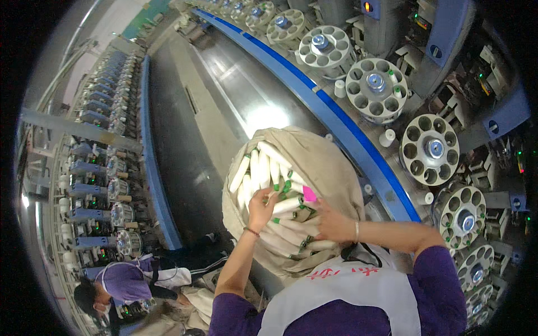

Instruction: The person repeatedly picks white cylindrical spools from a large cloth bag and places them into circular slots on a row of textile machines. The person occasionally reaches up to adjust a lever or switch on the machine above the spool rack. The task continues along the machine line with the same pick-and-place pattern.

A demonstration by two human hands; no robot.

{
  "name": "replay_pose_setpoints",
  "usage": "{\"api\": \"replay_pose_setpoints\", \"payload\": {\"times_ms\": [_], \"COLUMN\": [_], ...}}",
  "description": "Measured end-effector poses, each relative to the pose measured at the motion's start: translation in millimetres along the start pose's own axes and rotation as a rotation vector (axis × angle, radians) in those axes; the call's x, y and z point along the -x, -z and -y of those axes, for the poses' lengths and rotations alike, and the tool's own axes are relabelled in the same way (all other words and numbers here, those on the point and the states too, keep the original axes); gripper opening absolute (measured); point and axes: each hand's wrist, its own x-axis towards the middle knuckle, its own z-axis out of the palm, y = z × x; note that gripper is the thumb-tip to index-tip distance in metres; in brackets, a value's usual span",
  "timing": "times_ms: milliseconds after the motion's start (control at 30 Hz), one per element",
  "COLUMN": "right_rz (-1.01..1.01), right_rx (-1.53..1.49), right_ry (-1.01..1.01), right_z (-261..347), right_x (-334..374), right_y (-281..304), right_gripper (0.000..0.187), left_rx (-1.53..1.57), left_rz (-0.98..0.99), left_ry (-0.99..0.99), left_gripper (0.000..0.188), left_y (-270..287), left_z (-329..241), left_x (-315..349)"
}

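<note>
A large beige cloth sack (330, 162) stands open in front of me, filled with white yarn bobbins (263, 168) that have green tube ends. My left hand (261, 208) is over the bobbins at the sack's middle, fingers curled together; what lies between them is too small to make out. On the right side of the opening, my right hand (333, 220) has its fingers bent around the edge of a bright pink slip (309, 194). One white bobbin (289, 205) lies between the two hands, its green end toward the right hand.
A winding machine with round bobbin magazines (375, 84) and a blue rail (336, 117) runs along the right. Another machine row (106, 168) lines the left. At lower left, a person in purple (126, 280) bends beside another cloth sack (199, 302). A grey aisle floor (190, 134) stretches ahead.
</note>
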Motion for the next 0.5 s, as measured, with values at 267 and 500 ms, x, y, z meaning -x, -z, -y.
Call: {"api": "replay_pose_setpoints", "payload": {"times_ms": [267,500], "right_rz": [-0.057,-0.009], "right_rx": [0.412,0.318], "right_ry": [-0.499,-0.628], "right_z": [-75,-49], "right_x": [104,140], "right_y": [52,-86], "right_gripper": [0.009,0.027], "left_rx": [-0.085,-0.053], "left_rz": [0.67,0.729], "left_ry": [-0.513,-0.546], "left_gripper": [0.019,0.015], "left_y": [-58,-114], "left_z": [15,-2], "left_x": [68,122]}}
